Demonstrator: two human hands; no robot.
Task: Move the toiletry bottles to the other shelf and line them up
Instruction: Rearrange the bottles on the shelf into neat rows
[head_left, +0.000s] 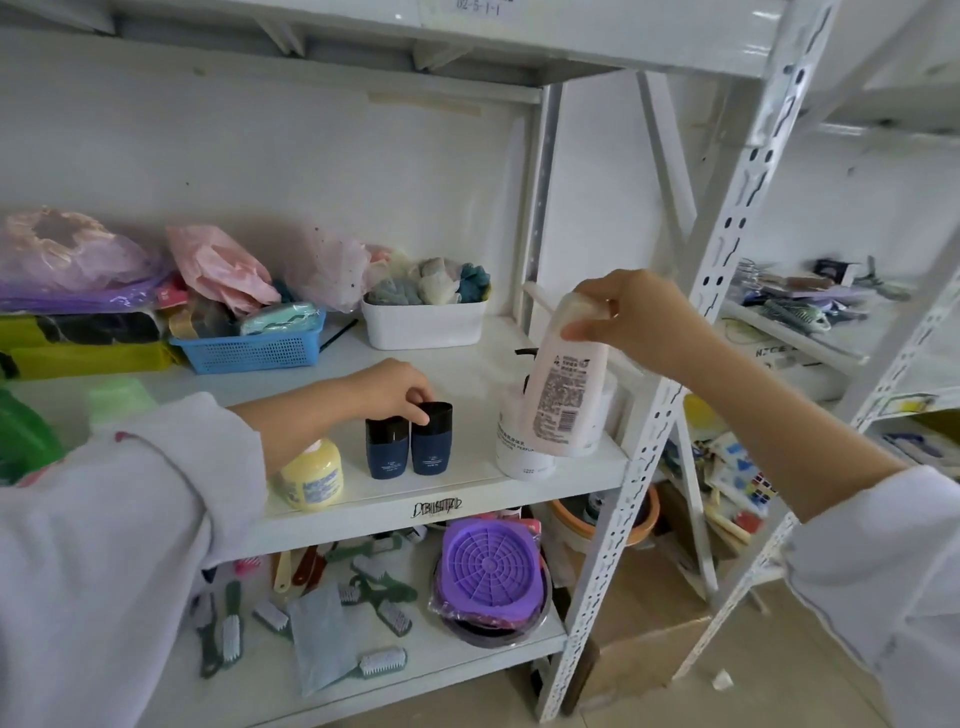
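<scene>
Two dark blue bottles with black caps stand side by side on the white middle shelf (467, 374). My left hand (387, 387) pinches the cap of the right one (431, 439); the left one (386, 447) stands free. A yellow bottle (311, 475) sits near the shelf's front edge, under my left forearm. My right hand (636, 317) grips the top of a pale pink bottle (566, 384), tilted and lifted above the shelf's right end. Behind and below it stands a white bottle (519, 457), partly hidden.
A blue basket (249, 351), a white tub (423, 325) of puffs and plastic bags fill the shelf's back. A green bottle (23, 436) is at far left. Brushes and a purple basin (491, 569) lie on the lower shelf. A perforated upright (660, 415) bounds the right end.
</scene>
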